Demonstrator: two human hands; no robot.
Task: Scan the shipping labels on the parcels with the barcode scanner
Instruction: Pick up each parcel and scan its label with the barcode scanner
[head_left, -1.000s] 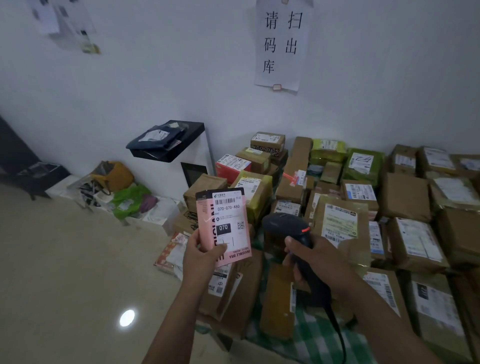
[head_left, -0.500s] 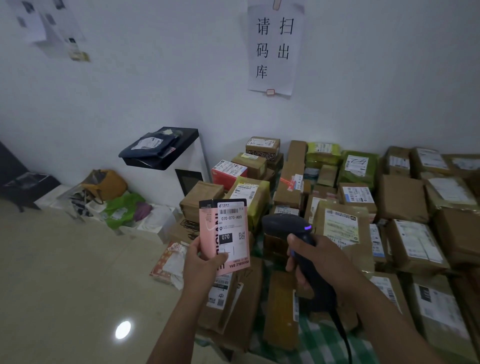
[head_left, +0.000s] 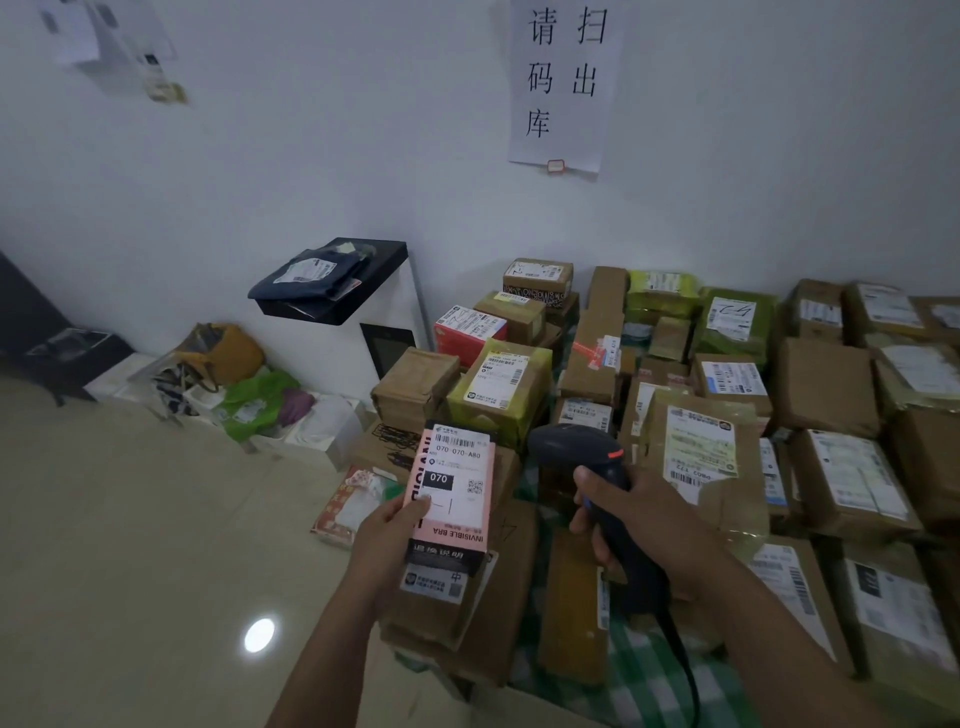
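Two hands are up at near centre, both busy. The left hand (head_left: 387, 535) holds a slim pink parcel (head_left: 451, 538) upright, label side to the camera. Its thumb presses on the front by the lower left edge. The other fingers are behind the box & hidden, so it's a front-to-back pinch.

The white shipping label (head_left: 457, 478) covers most of the parcel's front: barcode at top, "070-070-A80" under it, then a black "070" block & a small QR code.

The right hand (head_left: 639, 525) is just right of the parcel, fingers curled tight round the handle of the black barcode scanner (head_left: 576, 449). The scanner head, w/ a small orange-red mark, sits above the fist at approx the height of the label's top, w/ a gap between it & the parcel. Can't tell which way the scan window faces. Its black cable (head_left: 685, 670) runs from the handle down to the near edge.

Many other parcels (head_left: 831, 384) lie packed from centre to far right, up against the wall. They are mostly brown cardboard w/ white labels, some in yellow-green wrap, one red. A green checked cloth (head_left: 644, 675) shows under them at the near side.

A paper sign (head_left: 563, 83) w/ Chinese characters hangs on the wall above. Left of the pile is a white stand w/ a black tray (head_left: 337, 312) carrying dark bags. Further left on the tiled floor (head_left: 130, 519) are a mustard bag (head_left: 228, 353) & a green bag (head_left: 260, 400).
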